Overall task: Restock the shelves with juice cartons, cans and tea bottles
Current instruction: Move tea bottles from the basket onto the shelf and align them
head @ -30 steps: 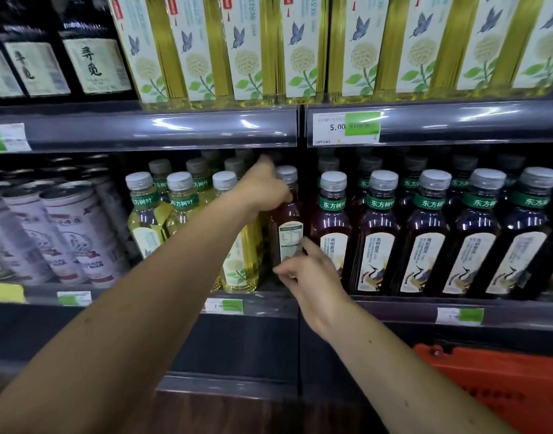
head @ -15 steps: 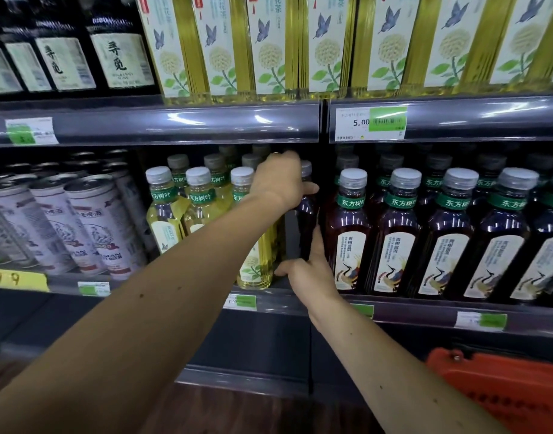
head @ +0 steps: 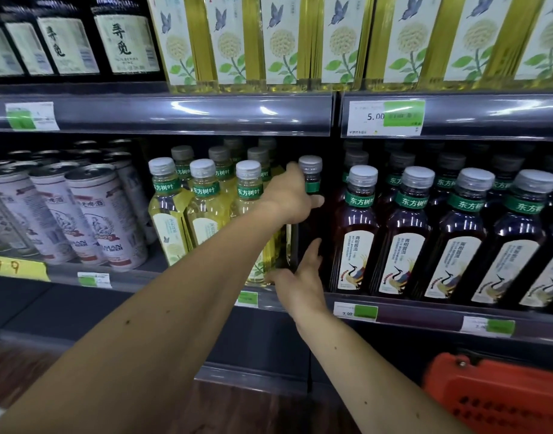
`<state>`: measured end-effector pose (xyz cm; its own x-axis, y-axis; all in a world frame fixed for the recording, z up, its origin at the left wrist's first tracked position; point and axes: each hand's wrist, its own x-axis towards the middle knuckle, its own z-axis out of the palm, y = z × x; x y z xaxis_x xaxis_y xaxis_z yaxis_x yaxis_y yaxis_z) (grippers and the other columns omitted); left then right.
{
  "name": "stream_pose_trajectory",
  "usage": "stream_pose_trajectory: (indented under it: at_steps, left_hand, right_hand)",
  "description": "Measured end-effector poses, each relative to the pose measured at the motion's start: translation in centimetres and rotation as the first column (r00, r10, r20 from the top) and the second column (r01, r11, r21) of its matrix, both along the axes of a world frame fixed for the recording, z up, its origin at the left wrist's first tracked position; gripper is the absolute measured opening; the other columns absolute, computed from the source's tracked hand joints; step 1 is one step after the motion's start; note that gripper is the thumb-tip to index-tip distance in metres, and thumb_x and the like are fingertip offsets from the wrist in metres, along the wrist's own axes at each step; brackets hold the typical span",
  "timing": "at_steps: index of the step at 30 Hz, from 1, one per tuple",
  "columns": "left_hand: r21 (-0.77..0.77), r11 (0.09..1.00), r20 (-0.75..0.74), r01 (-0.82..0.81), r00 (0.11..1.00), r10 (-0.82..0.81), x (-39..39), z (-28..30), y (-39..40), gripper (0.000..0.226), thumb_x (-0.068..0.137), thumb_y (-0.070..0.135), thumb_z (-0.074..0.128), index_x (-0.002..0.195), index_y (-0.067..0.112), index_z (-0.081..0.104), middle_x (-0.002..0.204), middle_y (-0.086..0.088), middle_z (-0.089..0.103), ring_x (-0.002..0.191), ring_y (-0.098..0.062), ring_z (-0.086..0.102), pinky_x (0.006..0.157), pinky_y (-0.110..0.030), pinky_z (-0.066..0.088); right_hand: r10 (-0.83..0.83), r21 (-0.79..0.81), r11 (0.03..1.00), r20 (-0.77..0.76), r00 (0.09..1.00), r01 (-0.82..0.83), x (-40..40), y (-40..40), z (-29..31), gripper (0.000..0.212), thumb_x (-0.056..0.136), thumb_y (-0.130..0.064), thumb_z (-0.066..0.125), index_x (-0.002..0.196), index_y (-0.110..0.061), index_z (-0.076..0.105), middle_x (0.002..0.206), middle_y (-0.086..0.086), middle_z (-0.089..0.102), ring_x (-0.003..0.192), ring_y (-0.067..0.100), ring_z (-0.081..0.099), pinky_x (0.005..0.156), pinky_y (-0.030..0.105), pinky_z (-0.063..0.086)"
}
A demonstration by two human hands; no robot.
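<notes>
Store shelves (head: pixel 175 112) fill the view, two levels stocked with drinks. On the lower level, three pale cans (head: pixel 106 214) stand in the front row at left, then three yellow tea bottles (head: pixel 203 208) in front with more behind, then five dark tea bottles (head: pixel 406 233) in the front row at right. Between the yellow and dark rows stands one dark bottle (head: pixel 311 180); the left hand (head: pixel 292 198) grips its neck, and the right hand (head: pixel 300 280) rests with straight fingers against its lower side. An orange basket (head: pixel 500 393) sits at lower right.

Two hands (head: pixel 292 195), one red basket (head: pixel 500 393)
</notes>
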<state>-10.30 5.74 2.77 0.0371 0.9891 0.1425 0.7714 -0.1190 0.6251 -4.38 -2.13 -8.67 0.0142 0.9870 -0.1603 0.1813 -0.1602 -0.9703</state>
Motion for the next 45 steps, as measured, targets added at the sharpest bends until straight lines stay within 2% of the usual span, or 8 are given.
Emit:
stream_pose_trajectory:
  at_steps: [5,10,15,22,25,30,35,45]
  left_hand:
    - [0.125,0.98,-0.241,-0.158,0.953,0.184,1.3,0.4,-1.0,0.079,0.086,0.051,0.077,0.135,0.002,0.04,0.132,-0.02,0.061,0.122,-0.039,0.061,0.091,-0.041,0.049]
    - [0.05,0.992,-0.24,-0.113,0.963,0.122,2.1,-0.3,-1.8,0.077,0.095,0.033,0.069,0.145,0.0,0.021,0.133,-0.019,0.057,0.121,-0.036,0.059,0.079,-0.037,0.041]
    - [0.0,0.995,-0.205,-0.102,0.974,0.1,2.9,-1.6,-2.4,0.08,0.092,0.009,0.071,0.149,0.004,0.015,0.137,-0.026,0.046,0.119,-0.039,0.059,0.082,-0.036,0.045]
    - [0.075,0.986,-0.257,-0.147,0.953,0.162,3.6,-2.8,-1.8,0.079,0.096,0.035,0.071,0.145,-0.007,0.025,0.149,-0.025,0.033,0.143,-0.036,0.038,0.102,-0.037,0.046]
    - [0.049,0.986,-0.187,-0.161,0.968,0.167,3.6,-3.0,-0.9,0.074,0.095,0.025,0.073,0.145,-0.002,0.026,0.151,-0.028,0.031,0.136,-0.041,0.048,0.095,-0.038,0.048]
    - [-0.012,0.997,-0.037,-0.078,0.996,0.077,2.1,-5.1,-0.7,0.103,0.09,0.013,0.077,0.16,0.016,0.002,0.13,-0.024,0.054,0.115,-0.038,0.061,0.084,-0.037,0.044]
    - [0.033,0.992,0.043,-0.119,0.992,0.118,2.7,-7.7,-0.3,0.111,0.095,0.012,0.071,0.161,0.02,-0.017,0.121,-0.023,0.059,0.098,-0.032,0.067,0.08,-0.035,0.049]
    - [0.043,0.995,0.144,-0.089,0.986,0.082,2.8,-8.6,2.3,0.091,0.095,0.014,0.071,0.159,0.015,0.008,0.119,-0.018,0.063,0.108,-0.033,0.065,0.083,-0.037,0.048]
  right_hand:
    - [0.007,0.01,1.0,-0.019,1.0,-0.007,1.0,1.2,0.1,0.115,0.083,-0.01,0.069,0.157,-0.042,-0.013,0.17,-0.002,0.001,0.153,0.025,0.019,0.119,0.041,0.028]
    - [-0.018,0.008,1.0,0.027,0.999,0.018,2.8,1.2,0.2,0.107,0.083,-0.011,0.068,0.159,-0.043,0.0,0.156,0.0,0.042,0.133,0.024,0.047,0.101,0.035,0.044]
    - [-0.017,0.054,0.998,0.117,0.993,0.011,2.4,0.5,-0.7,0.102,0.085,-0.02,0.064,0.159,-0.041,-0.004,0.15,-0.001,0.049,0.127,0.026,0.054,0.101,0.039,0.048]
    - [-0.051,0.182,0.983,0.135,0.99,0.025,2.1,0.6,-1.4,0.077,0.094,-0.017,0.062,0.157,-0.032,0.022,0.142,-0.001,0.054,0.106,0.003,0.062,0.088,0.026,0.051]
    - [-0.004,0.133,0.991,0.154,0.988,-0.017,1.9,0.7,-1.7,0.086,0.09,-0.014,0.06,0.159,-0.036,0.014,0.134,0.0,0.059,0.113,0.02,0.061,0.078,0.028,0.051]
    - [-0.016,0.066,0.998,0.113,0.993,0.009,2.1,0.9,-1.5,0.084,0.095,-0.031,0.06,0.159,-0.038,0.006,0.101,-0.015,0.055,0.073,-0.003,0.05,0.059,0.018,0.039]
    - [-0.016,0.098,0.995,0.166,0.986,-0.001,2.7,1.3,-1.9,0.079,0.094,-0.032,0.058,0.159,-0.034,0.013,0.129,-0.002,0.064,0.111,0.021,0.064,0.08,0.028,0.049]
    - [0.006,0.083,0.996,0.152,0.988,-0.018,3.5,2.8,-2.4,0.088,0.092,-0.025,0.062,0.16,-0.036,0.007,0.136,0.002,0.059,0.114,0.02,0.058,0.091,0.034,0.049]
